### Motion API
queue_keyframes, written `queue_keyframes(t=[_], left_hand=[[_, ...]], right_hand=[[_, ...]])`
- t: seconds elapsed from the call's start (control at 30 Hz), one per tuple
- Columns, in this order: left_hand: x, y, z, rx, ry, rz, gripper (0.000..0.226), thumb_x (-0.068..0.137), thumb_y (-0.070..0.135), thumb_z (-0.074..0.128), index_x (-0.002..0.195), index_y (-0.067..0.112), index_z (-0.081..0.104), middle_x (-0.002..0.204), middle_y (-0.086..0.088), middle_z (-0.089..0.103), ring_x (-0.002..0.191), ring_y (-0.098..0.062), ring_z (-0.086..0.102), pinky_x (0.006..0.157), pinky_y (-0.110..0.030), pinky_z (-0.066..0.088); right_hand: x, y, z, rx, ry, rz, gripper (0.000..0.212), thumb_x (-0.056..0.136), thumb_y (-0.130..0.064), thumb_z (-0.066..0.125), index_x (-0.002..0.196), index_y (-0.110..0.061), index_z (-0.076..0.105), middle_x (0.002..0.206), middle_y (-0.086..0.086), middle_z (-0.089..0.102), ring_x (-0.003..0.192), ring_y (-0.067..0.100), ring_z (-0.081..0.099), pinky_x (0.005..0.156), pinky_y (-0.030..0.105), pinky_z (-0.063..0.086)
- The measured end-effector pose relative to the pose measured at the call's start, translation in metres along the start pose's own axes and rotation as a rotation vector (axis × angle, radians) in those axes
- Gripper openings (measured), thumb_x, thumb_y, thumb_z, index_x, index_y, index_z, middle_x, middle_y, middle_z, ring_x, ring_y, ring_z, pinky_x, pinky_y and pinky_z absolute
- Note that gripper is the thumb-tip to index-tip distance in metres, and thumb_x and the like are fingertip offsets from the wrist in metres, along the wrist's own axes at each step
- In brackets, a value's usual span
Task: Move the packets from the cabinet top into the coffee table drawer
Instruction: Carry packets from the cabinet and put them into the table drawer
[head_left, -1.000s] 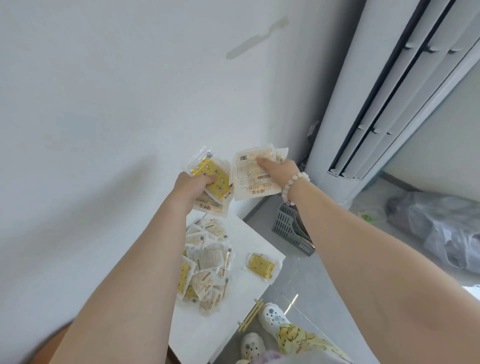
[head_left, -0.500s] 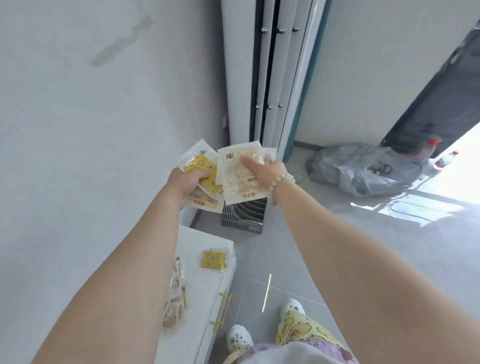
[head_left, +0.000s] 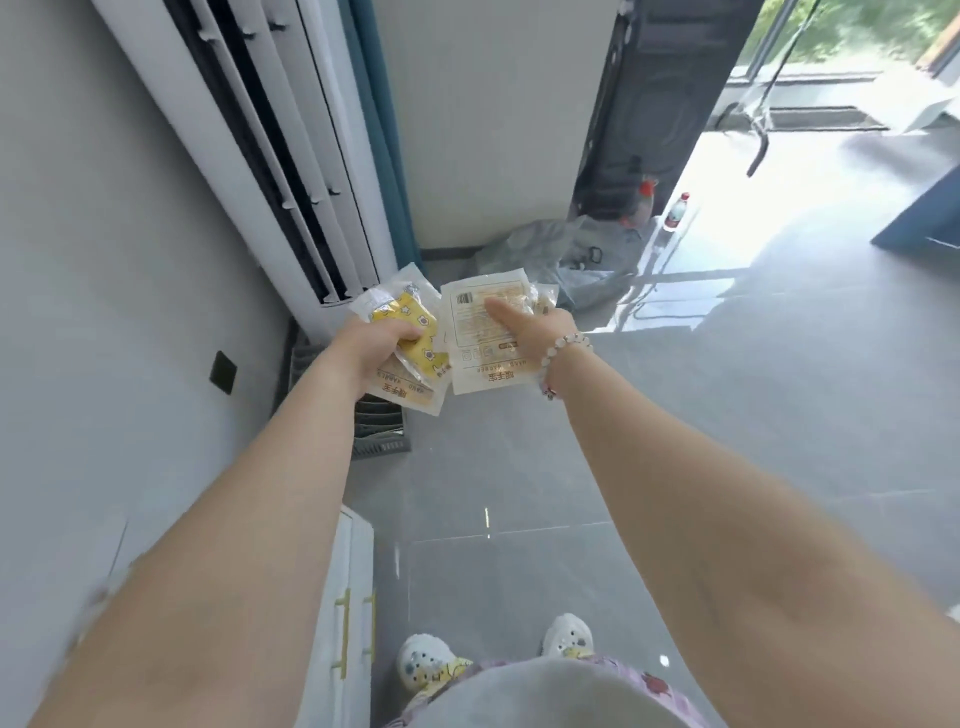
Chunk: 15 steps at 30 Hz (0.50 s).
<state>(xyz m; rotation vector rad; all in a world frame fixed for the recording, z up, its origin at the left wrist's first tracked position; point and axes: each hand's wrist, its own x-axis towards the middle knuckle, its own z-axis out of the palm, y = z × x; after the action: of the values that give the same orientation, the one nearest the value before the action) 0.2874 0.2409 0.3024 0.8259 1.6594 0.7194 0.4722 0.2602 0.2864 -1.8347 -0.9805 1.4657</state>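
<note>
1. The left hand (head_left: 375, 340) gripped a bunch of yellow packets (head_left: 415, 332), fingers curled tight, likely so the slippery stack would not fan out
2. The right hand (head_left: 524, 322) pinched pale packets (head_left: 485, 338), thumb pressed flat on top to pin them
3. Both bunches were carried out front over the grey floor (head_left: 727, 415), beside the white cabinet (head_left: 337, 597); the coffee table drawer was not in view

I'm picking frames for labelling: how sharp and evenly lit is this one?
Head view: packets and both hands, left hand, right hand, fairly sharp; forearm edges and cabinet smeared by motion; sunlight glares off the floor upper right; wide-angle bending at the edges.
</note>
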Motion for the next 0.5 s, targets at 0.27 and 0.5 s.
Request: queue_keyframes(t=[0.27, 0.5], left_hand=[[-0.006, 0.039, 0.15, 0.104, -0.18, 0.032, 0.035, 0.083, 0.014, 0.068, 0.117, 0.009, 0.061, 0.106, -0.011, 0.069, 0.094, -0.03, 0.067, 0.071, -0.033, 0.054], [-0.024, 0.059, 0.284, 0.175, -0.335, 0.09, 0.027, 0.081, 0.013, 0.068, 0.107, 0.01, 0.06, 0.085, -0.006, 0.067, 0.072, -0.022, 0.065, 0.064, -0.032, 0.054]], right_hand=[[-0.001, 0.04, -0.154, 0.215, 0.211, 0.02, 0.072, 0.068, -0.046, 0.079, 0.125, -0.008, 0.054, 0.109, 0.003, 0.066, 0.095, 0.02, 0.066, 0.085, 0.034, 0.055], [-0.015, 0.093, -0.27, 0.288, 0.385, 0.1, 0.093, 0.04, -0.063, 0.08, 0.112, -0.009, 0.059, 0.102, 0.006, 0.069, 0.09, 0.027, 0.068, 0.084, 0.043, 0.056]])
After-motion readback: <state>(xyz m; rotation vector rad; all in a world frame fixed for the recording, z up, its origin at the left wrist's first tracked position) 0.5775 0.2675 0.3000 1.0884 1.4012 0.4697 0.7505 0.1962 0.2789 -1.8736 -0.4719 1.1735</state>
